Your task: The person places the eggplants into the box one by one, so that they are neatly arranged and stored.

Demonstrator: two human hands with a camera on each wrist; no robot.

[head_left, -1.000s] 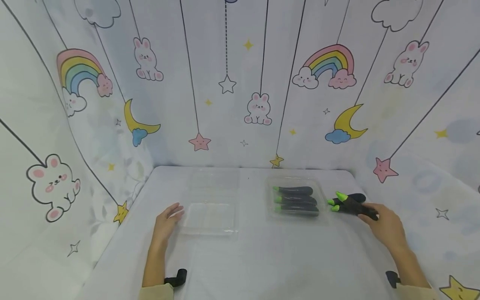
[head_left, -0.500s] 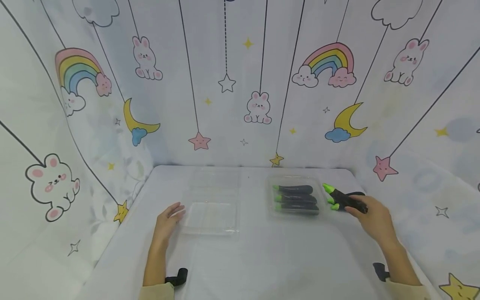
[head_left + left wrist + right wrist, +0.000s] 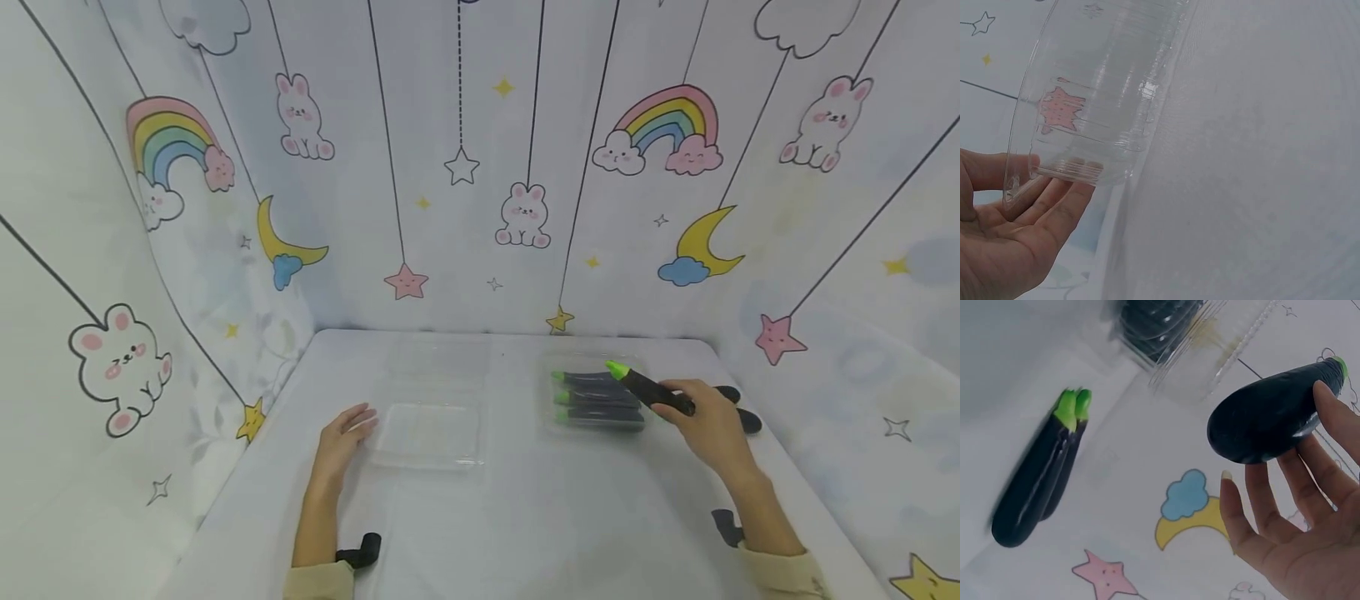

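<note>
My right hand (image 3: 708, 425) holds an eggplant (image 3: 645, 390) with a bright green stem end. It is raised over the right side of a clear plastic box (image 3: 592, 358), where several eggplants (image 3: 600, 397) lie side by side. In the right wrist view, the thumb and fingers grip the held eggplant (image 3: 1266, 412) on opposite sides. My left hand (image 3: 341, 442) rests against the left side of another clear plastic box (image 3: 427, 462). The left wrist view shows its relaxed fingers (image 3: 1063, 209) at the box's outer wall (image 3: 1116, 137).
Two more eggplants (image 3: 1029, 487) lie together on the white table (image 3: 525, 525), right of the filled box and partly behind the right hand in the head view. A cloth backdrop (image 3: 465, 250) with cartoon prints closes off the back and sides.
My right hand has lifted the eggplant from the pile at the right and carried it left, over the filled box. The left hand has stayed by the other box.
</note>
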